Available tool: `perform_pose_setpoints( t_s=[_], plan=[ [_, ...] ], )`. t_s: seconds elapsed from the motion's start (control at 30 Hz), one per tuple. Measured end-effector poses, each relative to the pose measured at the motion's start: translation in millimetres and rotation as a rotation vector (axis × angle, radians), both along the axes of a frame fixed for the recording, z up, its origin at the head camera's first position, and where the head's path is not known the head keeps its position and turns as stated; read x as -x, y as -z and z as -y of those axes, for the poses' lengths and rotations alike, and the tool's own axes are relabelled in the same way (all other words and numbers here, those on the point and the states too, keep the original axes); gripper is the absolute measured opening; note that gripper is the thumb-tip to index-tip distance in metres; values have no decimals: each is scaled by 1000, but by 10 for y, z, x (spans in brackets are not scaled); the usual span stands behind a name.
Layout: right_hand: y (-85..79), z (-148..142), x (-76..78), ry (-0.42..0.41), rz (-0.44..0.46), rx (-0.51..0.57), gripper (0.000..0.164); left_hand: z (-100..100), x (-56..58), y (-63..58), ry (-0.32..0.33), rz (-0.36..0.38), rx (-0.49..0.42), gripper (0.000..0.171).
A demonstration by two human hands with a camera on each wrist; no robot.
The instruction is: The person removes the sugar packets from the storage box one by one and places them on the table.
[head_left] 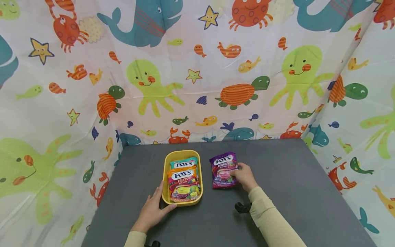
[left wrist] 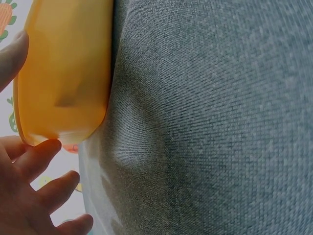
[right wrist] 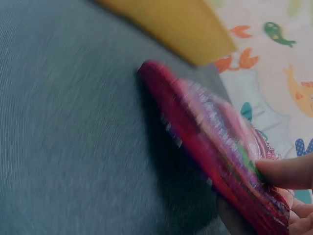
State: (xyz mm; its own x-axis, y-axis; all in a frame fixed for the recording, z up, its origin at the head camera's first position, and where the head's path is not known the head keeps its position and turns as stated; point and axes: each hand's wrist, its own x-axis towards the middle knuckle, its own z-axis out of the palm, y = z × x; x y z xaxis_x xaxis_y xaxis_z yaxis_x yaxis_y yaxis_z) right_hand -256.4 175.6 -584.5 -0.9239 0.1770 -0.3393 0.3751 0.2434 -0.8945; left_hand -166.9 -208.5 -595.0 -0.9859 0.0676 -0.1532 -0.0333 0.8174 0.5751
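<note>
My right hand (head_left: pixel 244 176) pinches a purple candy bag (head_left: pixel 223 169) marked "Fox's Berries" by its right side. In the right wrist view the candy bag (right wrist: pixel 210 142) is tilted, with the thumb (right wrist: pixel 286 171) on its printed face. A yellow basket (head_left: pixel 165 192) stands to the left, holding an orange "Fruits" candy bag (head_left: pixel 183 185) over a teal-topped candy bag (head_left: pixel 184 163). My left hand (head_left: pixel 153 209) spreads around the basket's near left corner. In the left wrist view, its index fingertip (left wrist: pixel 51 145) meets the rim and the other fingers fan out.
A grey cloth covers the table (head_left: pixel 277 178). Behind it and along both sides hangs a white curtain (head_left: pixel 197 79) printed with sea animals. Dark curved pieces (head_left: pixel 242 207) show by both wrists.
</note>
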Motion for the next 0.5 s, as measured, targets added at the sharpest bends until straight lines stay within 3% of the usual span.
perform_pose_setpoints(
  t_s=[0.3,0.5],
  plan=[
    [-29,12,-50,-50,-63,-324,53,21,-8,1,18,-10,4,110],
    [-25,3,-78,-47,-76,-467,52,13,-6,-12,20,-19,-2,111]
  ],
)
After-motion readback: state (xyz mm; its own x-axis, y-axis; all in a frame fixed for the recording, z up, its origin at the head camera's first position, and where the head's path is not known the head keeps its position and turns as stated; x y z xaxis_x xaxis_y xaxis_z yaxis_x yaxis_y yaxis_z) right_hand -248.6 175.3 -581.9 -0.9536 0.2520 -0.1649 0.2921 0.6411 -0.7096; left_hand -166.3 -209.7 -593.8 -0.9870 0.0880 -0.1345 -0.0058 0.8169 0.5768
